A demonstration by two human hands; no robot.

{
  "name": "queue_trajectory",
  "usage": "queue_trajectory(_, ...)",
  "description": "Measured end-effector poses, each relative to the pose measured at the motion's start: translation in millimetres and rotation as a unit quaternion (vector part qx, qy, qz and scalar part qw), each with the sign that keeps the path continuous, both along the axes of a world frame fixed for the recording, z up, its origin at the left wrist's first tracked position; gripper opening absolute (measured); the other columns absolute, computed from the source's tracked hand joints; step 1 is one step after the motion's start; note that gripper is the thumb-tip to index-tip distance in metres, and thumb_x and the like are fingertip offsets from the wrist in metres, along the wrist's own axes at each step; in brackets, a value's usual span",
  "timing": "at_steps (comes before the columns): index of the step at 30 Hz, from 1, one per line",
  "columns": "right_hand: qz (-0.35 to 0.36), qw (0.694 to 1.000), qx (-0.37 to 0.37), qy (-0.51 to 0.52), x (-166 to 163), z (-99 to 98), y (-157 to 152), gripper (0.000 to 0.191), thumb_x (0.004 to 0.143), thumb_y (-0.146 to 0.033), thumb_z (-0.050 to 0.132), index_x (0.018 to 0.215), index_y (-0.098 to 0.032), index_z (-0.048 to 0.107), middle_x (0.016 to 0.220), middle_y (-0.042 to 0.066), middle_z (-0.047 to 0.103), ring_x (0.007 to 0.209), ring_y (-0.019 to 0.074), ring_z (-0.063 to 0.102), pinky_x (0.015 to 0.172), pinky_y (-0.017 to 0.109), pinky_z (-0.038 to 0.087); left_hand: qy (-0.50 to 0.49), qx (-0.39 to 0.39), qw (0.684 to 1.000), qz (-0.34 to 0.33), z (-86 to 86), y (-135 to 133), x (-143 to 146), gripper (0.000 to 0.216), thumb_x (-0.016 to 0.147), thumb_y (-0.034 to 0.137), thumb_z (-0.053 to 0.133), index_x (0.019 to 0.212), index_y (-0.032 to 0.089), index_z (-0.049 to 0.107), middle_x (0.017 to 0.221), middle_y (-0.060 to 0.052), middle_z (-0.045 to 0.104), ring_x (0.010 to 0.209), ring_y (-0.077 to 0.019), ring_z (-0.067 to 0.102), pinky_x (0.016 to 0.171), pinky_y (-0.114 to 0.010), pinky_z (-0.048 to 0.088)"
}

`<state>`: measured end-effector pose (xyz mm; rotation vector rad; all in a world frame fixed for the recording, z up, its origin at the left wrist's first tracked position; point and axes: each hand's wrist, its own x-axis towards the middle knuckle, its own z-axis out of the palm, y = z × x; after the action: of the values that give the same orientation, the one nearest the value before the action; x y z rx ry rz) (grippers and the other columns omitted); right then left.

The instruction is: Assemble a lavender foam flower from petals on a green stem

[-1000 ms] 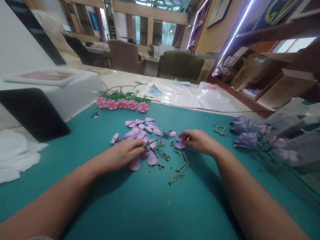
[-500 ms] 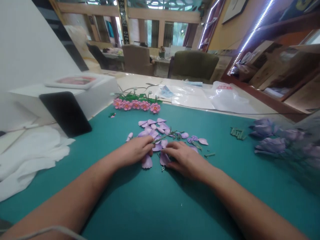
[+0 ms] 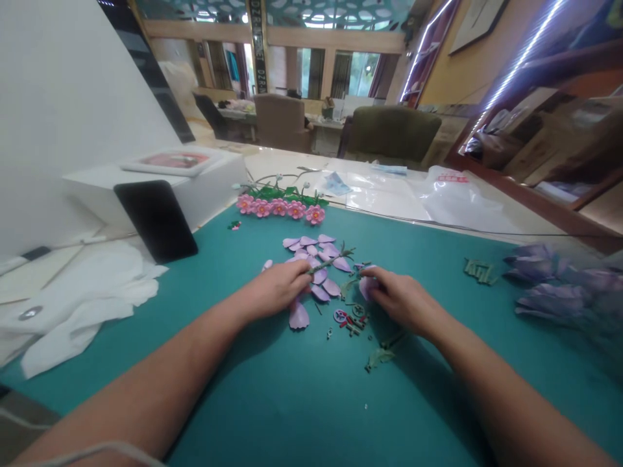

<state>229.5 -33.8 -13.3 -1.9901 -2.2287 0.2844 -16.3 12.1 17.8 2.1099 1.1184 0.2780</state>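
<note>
Left hand (image 3: 280, 285): grasping a green stem (image 3: 329, 261);
Right hand (image 3: 406, 301): at a lilac petal (image 3: 367, 289); cannot tell if grasping

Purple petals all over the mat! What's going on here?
A person's left hand holds a thin green stem above the green mat. The right hand is at a purple petal, but whether it grips it is hard to tell. Other loose petals and small green and red pieces lie around and between the hands. Pink flowers lie farther back, and purple flowers are off to the right.
</note>
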Motion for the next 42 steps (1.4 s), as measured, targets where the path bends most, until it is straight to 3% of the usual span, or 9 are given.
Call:
queue_trajectory(4, -0.014, 0.993, 0.092, -0.069, 1, -3.4, -1, 0.029, 0.090, -0.034, 0.047, 0.113, -0.026, 0.062, 0.093, 0.006, 0.065, 0.079, 0.0194, 0.061, 0.061, 0.026, 0.040, -0.022, -0.015, 0.999, 0.030, 1.0, 5, -4, 0.022, 0.086, 0.037, 0.035, 0.083, 0.020, 0.048, 0.088, -0.002, 0.065, 0.056, -0.0131, 0.056, 0.057, -0.027, 0.045)
queue_trajectory(7, 0.047, 0.983, 0.164, -0.061, -13, -7.1, 3, 0.028, 0.090, -0.029, 0.047, 0.111, -0.023, 0.064, 0.098, 0.008, 0.063, 0.087, 0.0209, 0.060, 0.069, 0.029, 0.045, -0.052, -0.022, 0.996, 0.065, 4.9, 7, -8, 0.022, 0.085, 0.038, 0.036, 0.084, 0.020, 0.048, 0.092, -0.002, 0.066, 0.052, -0.0115, 0.056, 0.054, -0.026, 0.045)
queue_trajectory(11, 0.176, 0.972, 0.154, -0.035, -42, -14.7, 15, 0.034, 0.089, -0.030, 0.051, 0.121, -0.022, 0.059, 0.121, 0.012, 0.059, 0.106, 0.0257, 0.055, 0.089, 0.039, 0.045, -0.086, -0.035, 0.991, 0.099, 7.9, 10, -12, 0.023, 0.085, 0.040, 0.037, 0.085, 0.020, 0.047, 0.095, -0.001, 0.066, 0.048, -0.0104, 0.055, 0.051, -0.026, 0.046)
queue_trajectory(14, 0.206, 0.970, 0.125, -0.024, -58, -18.6, 21, 0.046, 0.087, -0.036, 0.057, 0.130, -0.021, 0.051, 0.131, 0.013, 0.053, 0.116, 0.0275, 0.050, 0.094, 0.042, 0.042, -0.100, -0.054, 0.987, 0.113, 7.3, 12, -14, 0.022, 0.085, 0.040, 0.039, 0.087, 0.020, 0.047, 0.094, -0.001, 0.065, 0.047, -0.0100, 0.054, 0.049, -0.025, 0.046)
queue_trajectory(16, 0.213, 0.971, 0.103, -0.013, -61, -18.1, 24, 0.036, 0.089, -0.036, 0.054, 0.122, -0.022, 0.057, 0.124, 0.012, 0.058, 0.110, 0.0245, 0.053, 0.091, 0.038, 0.042, -0.108, -0.055, 0.986, 0.114, 6.8, 13, -14, 0.022, 0.085, 0.039, 0.040, 0.087, 0.020, 0.048, 0.093, -0.001, 0.066, 0.046, -0.0095, 0.052, 0.048, -0.025, 0.046)
queue_trajectory(20, 0.160, 0.982, 0.092, -0.041, -56, -13.1, 39, 0.028, 0.095, -0.031, 0.042, 0.088, -0.017, 0.066, 0.091, 0.008, 0.064, 0.084, 0.0189, 0.057, 0.079, 0.031, 0.042, -0.122, -0.040, 0.985, 0.116, 7.8, 15, -17, 0.020, 0.085, 0.037, 0.040, 0.086, 0.019, 0.049, 0.091, -0.002, 0.067, 0.048, -0.0102, 0.054, 0.048, -0.025, 0.046)
queue_trajectory(27, 0.109, 0.984, 0.123, -0.070, -58, -22.2, 71, 0.031, 0.087, -0.020, 0.050, 0.118, -0.022, 0.058, 0.115, 0.009, 0.062, 0.101, 0.0230, 0.052, 0.084, 0.031, 0.039, -0.125, -0.018, 0.983, 0.134, 6.4, 22, -24, 0.018, 0.086, 0.034, 0.039, 0.087, 0.019, 0.048, 0.091, -0.003, 0.068, 0.048, -0.0100, 0.055, 0.048, -0.024, 0.044)
queue_trajectory(35, 0.032, 0.991, 0.097, -0.087, -35, -14.1, 71, 0.026, 0.082, -0.012, 0.047, 0.097, -0.019, 0.067, 0.102, 0.011, 0.065, 0.091, 0.0241, 0.057, 0.077, 0.033, 0.042, -0.127, -0.010, 0.981, 0.144, 11.2, 25, -30, 0.017, 0.086, 0.032, 0.039, 0.087, 0.019, 0.049, 0.094, -0.003, 0.068, 0.047, -0.0094, 0.055, 0.046, -0.024, 0.045)
queue_trajectory(42, 0.277, 0.949, 0.149, 0.012, -89, -20.4, 75, 0.037, 0.087, -0.019, 0.049, 0.123, -0.023, 0.057, 0.127, 0.012, 0.054, 0.116, 0.0232, 0.049, 0.097, 0.040, 0.039, -0.152, 0.004, 0.976, 0.159, 7.7, 28, -33, 0.018, 0.085, 0.031, 0.039, 0.089, 0.018, 0.050, 0.090, -0.004, 0.068, 0.044, -0.0089, 0.053, 0.042, -0.023, 0.042)
